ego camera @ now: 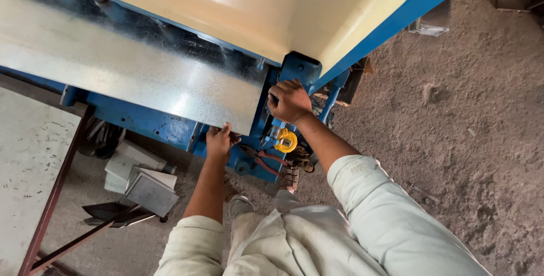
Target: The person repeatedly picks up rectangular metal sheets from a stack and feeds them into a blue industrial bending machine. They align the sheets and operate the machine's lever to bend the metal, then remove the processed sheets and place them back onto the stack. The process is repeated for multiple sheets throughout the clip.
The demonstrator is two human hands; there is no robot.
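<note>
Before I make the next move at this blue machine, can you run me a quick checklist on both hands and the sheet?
1. Left hand grips the near edge of the metal sheet: ok.
2. Right hand closed on a part of the blue machine frame: ok.
3. Sheet lying flat on the bed: ok.
4. Far edge seated fully: cannot tell.
5. Yellow tape measure and red-handled pliers lie away from the sheet: ok.

No packages, labels, signs or screens show in this view; nothing here carries a printed face, a wrapper or a display of any kind.
</note>
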